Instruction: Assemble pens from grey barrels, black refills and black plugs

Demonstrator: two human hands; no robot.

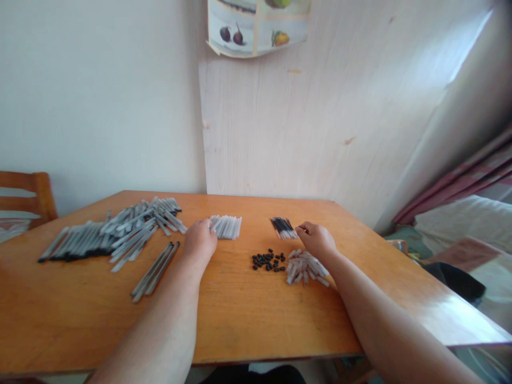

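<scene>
Toward the table's (236, 314) far edge, I'd pinch singly and lightly: left hand (200, 239) narrowed at the clear pen barrels (229, 228), right hand (318, 239) likewise at the ink refills (283, 228), though whether either grips one I cannot tell.

Poster (256, 41) cut off above; grip of right hand (317, 239) seemingly blurred.

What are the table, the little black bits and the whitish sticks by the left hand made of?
The table looks like varnished wood: it's orange-brown, with a shiny glare at the right. The black bits are probably plastic, fairly smooth, judging by their small, matching shapes; rubber is possible. The whitish sticks look like plastic, cloudy and pale, though I can't be sure.
</scene>
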